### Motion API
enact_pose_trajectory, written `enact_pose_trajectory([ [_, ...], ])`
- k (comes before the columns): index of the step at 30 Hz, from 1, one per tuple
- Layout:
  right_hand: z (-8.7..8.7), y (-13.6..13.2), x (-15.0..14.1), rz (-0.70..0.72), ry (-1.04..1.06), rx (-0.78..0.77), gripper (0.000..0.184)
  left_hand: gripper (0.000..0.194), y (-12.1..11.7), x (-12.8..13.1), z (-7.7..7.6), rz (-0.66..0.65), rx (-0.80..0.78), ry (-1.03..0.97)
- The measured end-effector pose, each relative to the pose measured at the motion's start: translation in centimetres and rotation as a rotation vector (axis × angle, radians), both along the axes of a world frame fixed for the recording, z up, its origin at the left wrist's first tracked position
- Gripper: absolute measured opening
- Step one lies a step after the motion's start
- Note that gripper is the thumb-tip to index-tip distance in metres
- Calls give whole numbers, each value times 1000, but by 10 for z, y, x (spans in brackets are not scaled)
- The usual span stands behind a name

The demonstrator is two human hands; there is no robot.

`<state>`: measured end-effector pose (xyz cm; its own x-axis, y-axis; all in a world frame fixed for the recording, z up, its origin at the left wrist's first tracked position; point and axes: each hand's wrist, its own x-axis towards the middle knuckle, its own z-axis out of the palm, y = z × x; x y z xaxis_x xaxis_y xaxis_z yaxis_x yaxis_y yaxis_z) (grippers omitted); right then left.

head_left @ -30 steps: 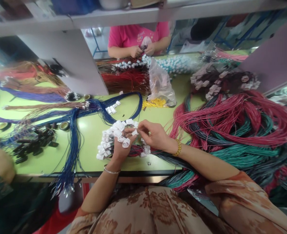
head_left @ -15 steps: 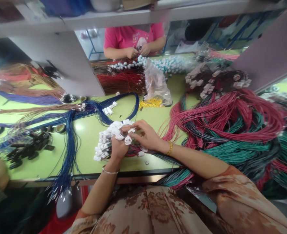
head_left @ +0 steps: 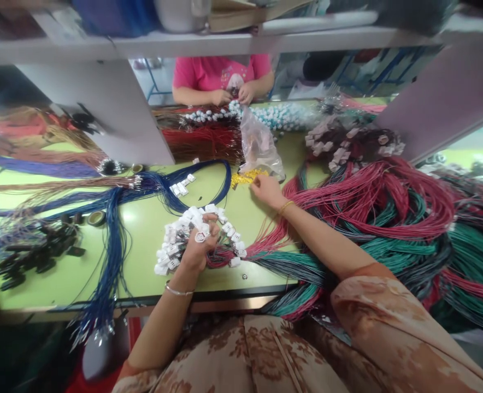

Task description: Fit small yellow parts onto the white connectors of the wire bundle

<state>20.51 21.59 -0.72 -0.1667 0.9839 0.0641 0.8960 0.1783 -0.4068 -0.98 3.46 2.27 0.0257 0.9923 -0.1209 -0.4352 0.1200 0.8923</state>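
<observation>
My left hand point(head_left: 198, 246) is closed around a wire bundle whose ends carry white plastic connectors point(head_left: 174, 248). One connector point(head_left: 201, 236) stands up at the thumb, its end facing me. Farther back, my right hand point(head_left: 268, 191) reaches to a small pile of yellow pieces point(head_left: 243, 178); its fingertips are bent together at the pile's right edge. Whether a piece is between them is hidden. Red, green and black wires point(head_left: 286, 265) run from the bundle to the right.
A clear plastic bag point(head_left: 260, 144) stands behind the yellow pile. Blue wires point(head_left: 116, 240) and black connectors point(head_left: 45, 245) lie at left. Heaped red wires point(head_left: 389, 202) cover the right side. Across the bench a person in a pink shirt point(head_left: 225, 76) handles small parts below a shelf point(head_left: 225, 43).
My right hand has left the white connectors in my left hand and moved away to the yellow pile. My left hand keeps its hold on the bundle. The view has shifted slightly.
</observation>
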Motion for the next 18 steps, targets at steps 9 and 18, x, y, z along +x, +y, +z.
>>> enact_pose_trajectory([
  [9, -4, 13, 5, -6, 124, -49, 14, 71, 3, 5, 1, 132, -63, 28],
  [18, 35, -40, -15, 220, 1023, -549, 14, 48, 4, 10, -4, 200, -79, 102],
])
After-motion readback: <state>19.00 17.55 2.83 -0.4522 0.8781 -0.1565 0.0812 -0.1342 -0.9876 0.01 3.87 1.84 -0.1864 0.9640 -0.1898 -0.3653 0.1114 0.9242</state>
